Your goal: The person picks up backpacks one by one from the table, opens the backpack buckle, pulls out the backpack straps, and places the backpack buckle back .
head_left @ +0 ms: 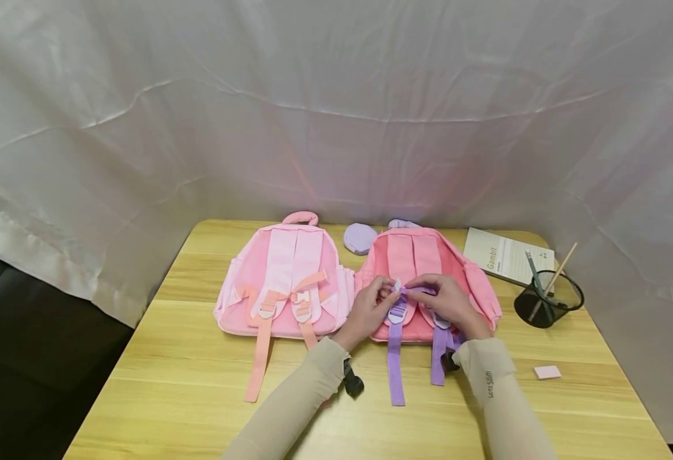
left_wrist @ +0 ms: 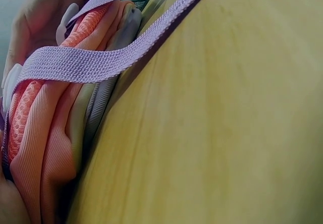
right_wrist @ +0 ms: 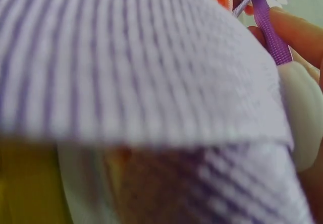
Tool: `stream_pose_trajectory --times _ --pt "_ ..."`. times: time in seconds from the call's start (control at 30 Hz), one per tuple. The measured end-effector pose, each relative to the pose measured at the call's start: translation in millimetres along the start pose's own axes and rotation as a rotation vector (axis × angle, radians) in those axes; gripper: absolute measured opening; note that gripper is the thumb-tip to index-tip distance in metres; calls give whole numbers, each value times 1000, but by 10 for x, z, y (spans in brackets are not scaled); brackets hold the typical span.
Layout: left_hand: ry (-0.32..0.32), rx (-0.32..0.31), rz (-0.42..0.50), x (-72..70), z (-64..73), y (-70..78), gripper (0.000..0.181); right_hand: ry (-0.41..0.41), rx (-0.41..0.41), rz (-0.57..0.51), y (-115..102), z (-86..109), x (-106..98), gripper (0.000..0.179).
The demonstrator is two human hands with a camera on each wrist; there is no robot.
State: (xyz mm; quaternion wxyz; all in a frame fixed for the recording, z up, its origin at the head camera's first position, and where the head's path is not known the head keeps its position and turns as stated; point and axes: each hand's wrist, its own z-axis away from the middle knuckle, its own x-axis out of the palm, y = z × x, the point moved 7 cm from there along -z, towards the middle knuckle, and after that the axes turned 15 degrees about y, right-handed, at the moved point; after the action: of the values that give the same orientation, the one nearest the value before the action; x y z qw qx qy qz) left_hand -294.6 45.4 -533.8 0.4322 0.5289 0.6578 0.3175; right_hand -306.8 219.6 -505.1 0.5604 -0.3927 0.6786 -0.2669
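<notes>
A coral-pink backpack (head_left: 457, 268) with purple straps lies back side up on the wooden table. My left hand (head_left: 367, 311) pinches a small white buckle (head_left: 397, 285) on the chest strap. Beside it, my right hand (head_left: 450, 301) holds the purple webbing (head_left: 419, 291) between thumb and fingers. In the right wrist view, fingers (right_wrist: 302, 35) press near a purple strap (right_wrist: 267, 27); a wide strap blurs the foreground. A loose purple strap (left_wrist: 83, 65) crosses the left wrist view. To the left lies a light pink backpack (head_left: 339, 303) with peach straps and a white buckle (head_left: 300, 297).
A round lilac pouch (head_left: 360, 238) lies behind, between the two bags. At the right are a book (head_left: 494, 252), a black mesh pen cup (head_left: 543, 313) holding pencils, and a small pale pink block (head_left: 546, 372). A grey curtain (head_left: 371, 128) hangs behind the table.
</notes>
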Motion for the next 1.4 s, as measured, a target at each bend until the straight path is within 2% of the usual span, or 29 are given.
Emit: stream_pose_trajectory --times 0.2,0.4,0.73,1.17,1.4 --pt "-4 1 2 10 6 -10 21 -18 -2 -42 -36 -10 49 21" --pt "3 6 -4 26 7 -40 20 -37 -28 -84 -51 -1 58 25" --pt "2 1 13 42 4 -36 20 -23 -18 2 57 12 -54 24" --pt "2 -29 14 29 16 -60 21 -32 -24 -3 22 8 28 20" --pt "12 -26 2 5 14 -42 20 -62 -35 -21 -15 13 73 25"
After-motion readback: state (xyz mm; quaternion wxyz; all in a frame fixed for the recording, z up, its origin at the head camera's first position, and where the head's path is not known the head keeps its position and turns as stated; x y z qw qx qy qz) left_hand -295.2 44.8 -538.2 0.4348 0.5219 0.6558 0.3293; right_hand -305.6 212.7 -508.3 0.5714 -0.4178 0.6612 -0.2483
